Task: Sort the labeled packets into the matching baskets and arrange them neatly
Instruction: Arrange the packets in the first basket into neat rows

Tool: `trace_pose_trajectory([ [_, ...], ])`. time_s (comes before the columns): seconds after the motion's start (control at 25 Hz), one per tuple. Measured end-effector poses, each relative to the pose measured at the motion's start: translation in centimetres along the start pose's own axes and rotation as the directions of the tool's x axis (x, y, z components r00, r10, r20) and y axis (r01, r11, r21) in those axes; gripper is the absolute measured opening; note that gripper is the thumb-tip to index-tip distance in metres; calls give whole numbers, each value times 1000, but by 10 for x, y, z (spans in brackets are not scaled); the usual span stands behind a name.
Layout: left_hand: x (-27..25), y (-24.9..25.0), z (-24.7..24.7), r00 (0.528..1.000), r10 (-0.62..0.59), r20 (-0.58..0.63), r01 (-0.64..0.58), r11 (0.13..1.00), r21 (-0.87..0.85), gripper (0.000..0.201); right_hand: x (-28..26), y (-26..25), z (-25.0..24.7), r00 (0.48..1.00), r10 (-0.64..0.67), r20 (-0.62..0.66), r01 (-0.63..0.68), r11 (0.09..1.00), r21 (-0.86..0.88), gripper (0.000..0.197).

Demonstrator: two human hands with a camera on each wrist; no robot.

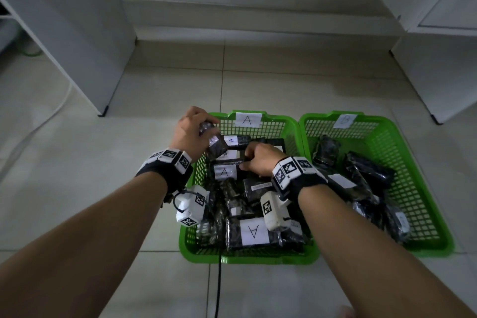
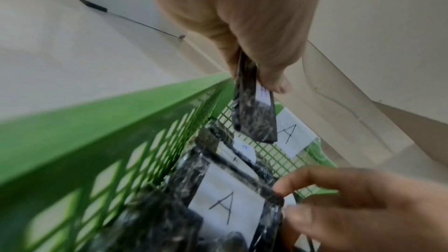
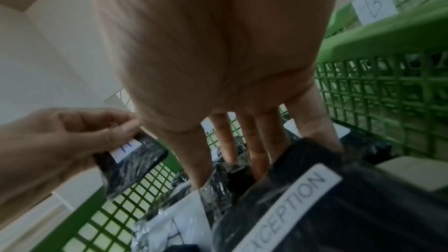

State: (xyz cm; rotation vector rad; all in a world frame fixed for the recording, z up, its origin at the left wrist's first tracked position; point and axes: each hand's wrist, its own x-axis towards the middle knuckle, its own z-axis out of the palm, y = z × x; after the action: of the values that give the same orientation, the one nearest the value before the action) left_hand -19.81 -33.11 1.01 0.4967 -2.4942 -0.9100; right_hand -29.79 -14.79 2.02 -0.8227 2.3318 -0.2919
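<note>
Two green baskets stand side by side on the floor: basket A (image 1: 278, 115) on the left, basket B (image 1: 374, 117) on the right, each with a paper letter on its far wall. My left hand (image 1: 209, 131) holds a black packet with an "A" label (image 1: 216, 146) above the far left corner of basket A (image 2: 97, 122), pinched at its top end (image 2: 254, 114). My right hand (image 1: 245, 162) reaches down into basket A. Its thumb and fingers (image 3: 252, 145) pinch the top edge of an upright "A" packet (image 2: 225, 204).
Basket A holds several black packets, among them one marked "A" at the near edge (image 1: 254, 231) and one with a printed strip label (image 3: 290, 208). Basket B holds several dark packets (image 1: 366, 173). White cabinets (image 1: 77, 33) stand left and right. A black cable (image 1: 219, 289) runs along the tiles.
</note>
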Motion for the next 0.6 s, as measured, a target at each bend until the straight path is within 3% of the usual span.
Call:
trace_pose_trajectory([
  [0.04,2,-1,0,999,-8,-31,7,1000,-25,13,2,1,0,1000,-18,-9,18,1000,7,32],
  [0.24,14,-3,-2,969,-234,-77,206,941,-268,37,0,2,-4,997,-73,-7,73,979,188,23],
  [0.4,15,8,-8,933,-340,-115,280,891,-358,29,-14,11,-26,999,-14,-50,31,927,373,18],
  [0.52,18,15,-8,922,-378,-81,322,866,-383,22,-20,34,-53,994,67,-81,-8,815,579,15],
  [0.6,19,18,1,936,-350,-17,337,912,-235,22,-21,53,-69,976,168,-137,-23,707,707,24],
])
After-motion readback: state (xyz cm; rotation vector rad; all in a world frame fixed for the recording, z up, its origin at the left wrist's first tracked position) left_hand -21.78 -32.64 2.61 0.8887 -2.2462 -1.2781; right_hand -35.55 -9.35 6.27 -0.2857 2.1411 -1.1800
